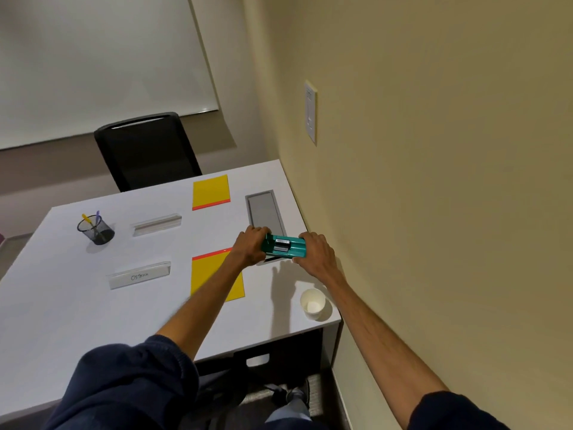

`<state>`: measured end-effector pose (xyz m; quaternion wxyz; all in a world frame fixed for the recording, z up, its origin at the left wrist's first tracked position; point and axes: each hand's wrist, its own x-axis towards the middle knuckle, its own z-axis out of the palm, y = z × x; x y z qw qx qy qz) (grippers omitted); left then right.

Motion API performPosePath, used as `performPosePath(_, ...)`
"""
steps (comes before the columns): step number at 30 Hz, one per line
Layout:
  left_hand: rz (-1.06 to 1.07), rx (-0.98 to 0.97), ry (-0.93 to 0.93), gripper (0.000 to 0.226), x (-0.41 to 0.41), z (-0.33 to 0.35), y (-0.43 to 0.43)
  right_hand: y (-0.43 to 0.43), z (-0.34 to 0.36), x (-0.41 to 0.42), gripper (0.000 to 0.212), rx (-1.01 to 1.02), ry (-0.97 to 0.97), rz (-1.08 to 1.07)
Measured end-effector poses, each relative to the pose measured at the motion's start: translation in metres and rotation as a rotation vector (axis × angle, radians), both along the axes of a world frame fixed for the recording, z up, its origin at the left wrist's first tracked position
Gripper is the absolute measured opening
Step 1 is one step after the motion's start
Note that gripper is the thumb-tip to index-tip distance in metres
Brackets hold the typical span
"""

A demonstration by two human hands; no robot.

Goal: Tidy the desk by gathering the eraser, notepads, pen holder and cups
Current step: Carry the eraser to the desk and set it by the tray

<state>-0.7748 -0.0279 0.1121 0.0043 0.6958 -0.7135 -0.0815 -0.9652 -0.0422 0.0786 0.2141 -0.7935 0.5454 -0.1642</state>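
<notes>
Both hands hold a teal whiteboard eraser (pixel 283 246) just above the white desk (pixel 62 305), near its right side. My left hand (pixel 249 246) grips its left end and my right hand (pixel 313 251) grips its right end. One yellow notepad (pixel 211 191) lies at the far side of the desk. A second yellow notepad (pixel 214 277) lies under my left forearm. A black mesh pen holder (pixel 95 230) with two pens stands at the far left. A white paper cup (pixel 312 303) stands near the right front corner.
Two clear name-plate holders (pixel 156 225) (pixel 139 275) lie mid-desk. A grey cable hatch (pixel 265 211) is set into the desk beyond the eraser. A black chair (pixel 145 150) stands behind the desk. The yellow wall (pixel 434 212) runs close along the right edge.
</notes>
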Motion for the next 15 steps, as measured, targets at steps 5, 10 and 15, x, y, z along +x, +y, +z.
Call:
performPosePath(5, -0.011, 0.013, 0.032, 0.044, 0.008, -0.002, -0.010, -0.011, -0.012, 0.009, 0.058, 0.027, 0.026, 0.005)
performPosePath(10, -0.015, 0.066, 0.049, 0.041, 0.025, -0.019, -0.023, -0.020, -0.027, 0.026, 0.059, 0.052, 0.134, 0.036)
performPosePath(15, -0.008, 0.108, 0.114, 0.044, 0.040, -0.042, -0.049, -0.046, -0.040, 0.039, 0.055, 0.046, 0.262, 0.078)
